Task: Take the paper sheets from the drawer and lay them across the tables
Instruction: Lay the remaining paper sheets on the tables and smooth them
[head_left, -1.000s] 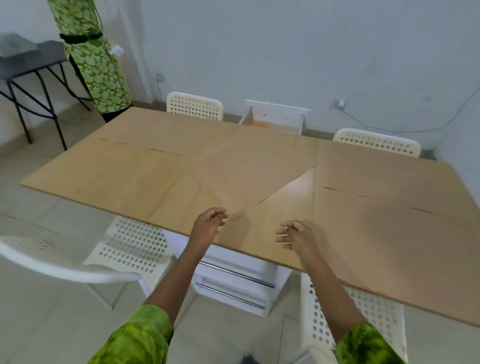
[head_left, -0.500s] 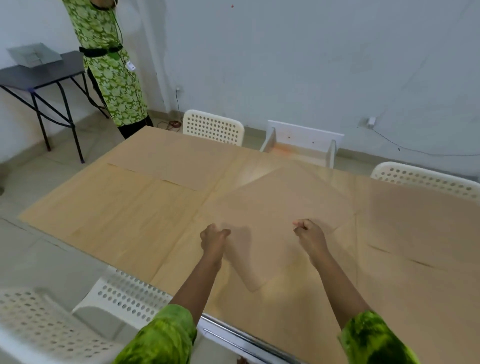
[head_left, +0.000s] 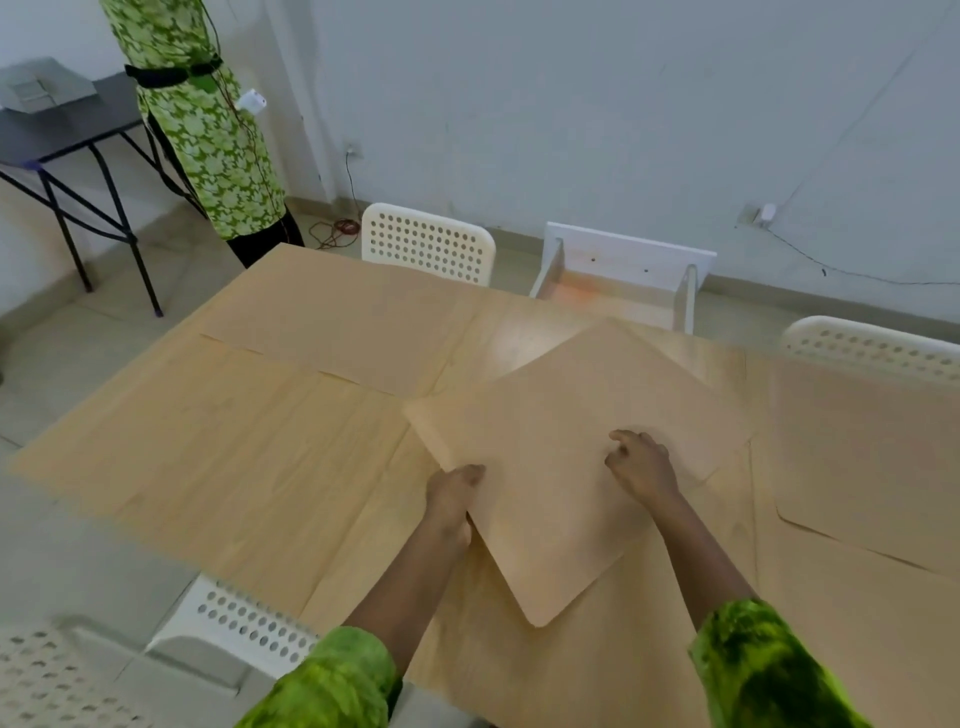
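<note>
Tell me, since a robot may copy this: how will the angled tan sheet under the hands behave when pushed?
The sheet probably slides easily: it lies flat on smooth sheets. It looks thin, so likely light and floppy if lifted by one edge. The left hand grips its edge; the right hand presses on top.

Matt tan paper sheet (head_left: 566, 467) at centre; glossy wood-grain tabletop (head_left: 244, 457) left of centre; perforated white plastic chair (head_left: 427, 243) upper centre; black metal-legged side table (head_left: 67, 156) upper left.

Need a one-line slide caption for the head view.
Both hands, left hand and right hand, place a tilted paper sheet on the paper-covered table.
</note>
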